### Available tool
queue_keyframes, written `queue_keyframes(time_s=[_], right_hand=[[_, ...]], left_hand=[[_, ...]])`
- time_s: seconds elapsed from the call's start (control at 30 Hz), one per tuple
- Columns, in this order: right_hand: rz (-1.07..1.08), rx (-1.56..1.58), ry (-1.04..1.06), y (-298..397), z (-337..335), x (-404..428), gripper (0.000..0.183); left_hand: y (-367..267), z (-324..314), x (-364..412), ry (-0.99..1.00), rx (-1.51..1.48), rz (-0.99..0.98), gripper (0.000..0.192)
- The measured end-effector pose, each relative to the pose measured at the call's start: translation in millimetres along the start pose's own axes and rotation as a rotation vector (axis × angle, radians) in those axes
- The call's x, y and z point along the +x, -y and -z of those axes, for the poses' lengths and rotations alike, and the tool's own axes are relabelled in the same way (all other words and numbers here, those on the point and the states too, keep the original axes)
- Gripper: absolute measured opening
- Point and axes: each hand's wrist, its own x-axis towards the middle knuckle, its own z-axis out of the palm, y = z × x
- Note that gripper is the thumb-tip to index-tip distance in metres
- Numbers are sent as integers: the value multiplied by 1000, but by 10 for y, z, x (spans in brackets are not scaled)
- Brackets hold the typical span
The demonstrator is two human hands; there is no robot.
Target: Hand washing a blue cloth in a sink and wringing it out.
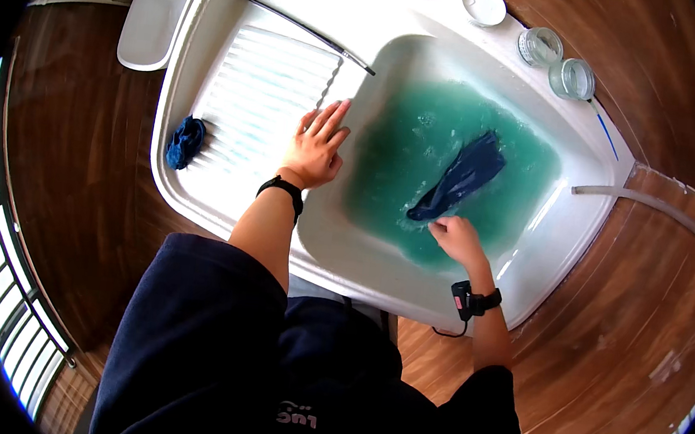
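A dark blue cloth (465, 172) lies stretched out in the green, slightly foamy water (391, 158) of the basin. My right hand (460, 237) is at the cloth's near end, its fingers curled and close together. Whether they grip the fabric is hard to tell. Fingers spread, my left hand (318, 148) rests palm down between the white ribbed washboard (260, 83) and the basin. At the washboard's left side sits a crumpled blue cloth (186, 142).
A thin black-handled paintbrush (307, 29) lies across the sink's upper part. Along the back rim (509, 35) stand a glass jar (539, 46), another glass jar (572, 79) and a white lid (484, 5). A hose (650, 199) reaches over the right rim.
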Motion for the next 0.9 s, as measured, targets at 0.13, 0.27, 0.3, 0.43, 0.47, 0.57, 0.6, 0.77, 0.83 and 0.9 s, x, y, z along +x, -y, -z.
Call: queue_keyframes(time_s=[0.13,0.27,0.3,0.43,0.47,0.57,0.6,0.77,0.83,0.9], right_hand=[[-126,-55,-82,-140,30,161,20],[-303,-93,-484,-503,235,574,22],[-301,-96,-484,-563,324,665,22],[-264,50,-463,-775,318,1016,36],[-193,127,-356,-831,213,1094,40],[-156,95,-71,-494,-29,1131,42],[-177,-20,-82,-433,-108,1138,37],[-124,78,-384,-592,350,1040,29],[-61,168,-557,-593,627,983,22],[-13,275,-690,-377,893,855,16]], left_hand=[[5,-17,-8,-17,7,-14,41],[32,-33,-33,-3,14,4,41],[26,-26,-20,-12,5,-8,41],[-11,-9,21,-22,4,-29,41],[-6,-11,15,-22,5,-26,41],[37,-28,-35,-6,4,-2,41],[32,-27,-30,-10,1,-6,41],[-8,-27,8,-28,-7,-18,42],[-4,-30,9,-36,-13,-24,43],[36,-57,-25,-44,-18,-19,43]])
